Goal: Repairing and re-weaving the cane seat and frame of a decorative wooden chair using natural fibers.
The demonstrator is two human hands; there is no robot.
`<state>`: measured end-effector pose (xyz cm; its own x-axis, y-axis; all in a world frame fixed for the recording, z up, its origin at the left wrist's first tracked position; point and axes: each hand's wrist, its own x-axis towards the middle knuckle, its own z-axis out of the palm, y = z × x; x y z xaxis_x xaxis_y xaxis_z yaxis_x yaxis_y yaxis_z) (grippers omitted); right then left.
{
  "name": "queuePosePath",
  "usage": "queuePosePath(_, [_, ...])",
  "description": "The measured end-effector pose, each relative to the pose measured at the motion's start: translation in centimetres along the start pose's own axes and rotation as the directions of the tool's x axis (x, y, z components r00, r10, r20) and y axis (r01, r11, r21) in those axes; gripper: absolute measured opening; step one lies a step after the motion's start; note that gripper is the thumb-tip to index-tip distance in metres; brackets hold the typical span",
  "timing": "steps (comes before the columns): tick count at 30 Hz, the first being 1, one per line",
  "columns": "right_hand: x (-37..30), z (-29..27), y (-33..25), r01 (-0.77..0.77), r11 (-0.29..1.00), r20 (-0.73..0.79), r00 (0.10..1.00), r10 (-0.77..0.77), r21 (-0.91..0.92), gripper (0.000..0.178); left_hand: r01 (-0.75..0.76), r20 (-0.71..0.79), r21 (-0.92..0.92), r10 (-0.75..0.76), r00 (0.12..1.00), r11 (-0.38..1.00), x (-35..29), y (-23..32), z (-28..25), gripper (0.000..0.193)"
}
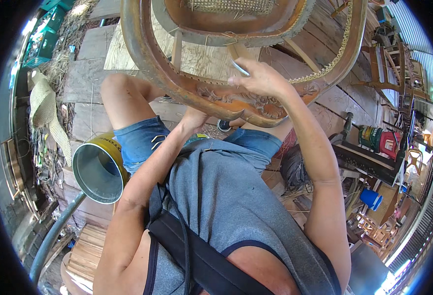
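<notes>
A carved wooden chair frame [177,81] leans over my lap, with small holes and bits of pale cane along its inner edge. My right hand [261,78] is above the carved lower rail, closed around a slim whitish tool [240,68]. Its exact kind I cannot make out. My left hand [195,119] reaches beneath the same rail, and its fingers are hidden behind the wood. Inside the outer frame sits a smaller rounded wooden part with woven cane [231,5].
Left of my leg stands a yellow bucket [98,167] beside a bent metal pipe [59,231]. A woven cane strip [49,108] hangs at the far left near green crates [44,42]. To the right are a dark cord bundle [296,169], a blue container [371,198] and wooden chairs [391,73].
</notes>
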<state>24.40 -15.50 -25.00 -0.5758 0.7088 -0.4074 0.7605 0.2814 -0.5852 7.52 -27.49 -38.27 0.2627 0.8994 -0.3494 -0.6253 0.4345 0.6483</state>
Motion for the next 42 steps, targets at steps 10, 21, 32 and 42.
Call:
queuePosePath(10, [0.6,0.4,-0.7,0.046,0.935,-0.032,0.998,-0.061,-0.352,0.027,0.074,0.012,-0.038,-0.074,0.997,0.997,0.8,-1.0,-1.1,0.032])
queuePosePath(21, [0.4,0.4,1.6,0.093,0.982,0.061,0.995,-0.084,-0.167,0.028,0.067,0.088,0.109,-0.076,0.993,0.992,1.3,-2.5,-1.8,0.031])
queuePosePath(32, [0.8,-4.9,0.6,0.065,0.998,-0.409,0.91,-0.069,-0.022,0.017,0.278,0.061,0.389,-0.326,0.943,0.878,1.2,2.3,0.9,0.035])
queuePosePath(42, [0.5,-1.0,0.7,-0.016,0.982,0.151,0.988,0.045,-0.19,0.026,-0.1,0.094,0.706,0.048,0.994,0.702,2.8,-6.3,-5.5,0.033])
